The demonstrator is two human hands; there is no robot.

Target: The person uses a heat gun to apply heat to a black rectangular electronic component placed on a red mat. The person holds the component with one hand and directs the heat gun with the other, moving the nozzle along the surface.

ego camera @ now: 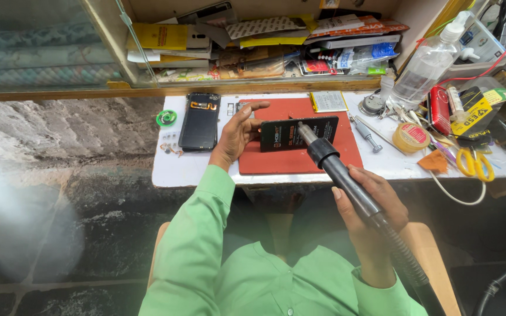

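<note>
Head view looks down on a person in a green shirt who sits at a small white bench [194, 167]. The right hand [370, 205] is closed fully around the black handle of a hot air tool [338, 172], and its metal nozzle points at the black phone part [291, 133], very near to it or touching, I cannot tell which. This black phone part lies on a red mat [300, 159] in the middle of the bench. The left hand [235, 134] is half open, the fingers stretched, and it rests at the left edge of the phone part, touching it but not closed on it. Left of the mat lies a dark opened phone [200, 121], and beside it a small green tape roll [166, 118]. At the right side of the bench are a clear pump bottle [426, 67], a yellow tape roll [411, 137] and yellow scissors [475, 162].
</note>
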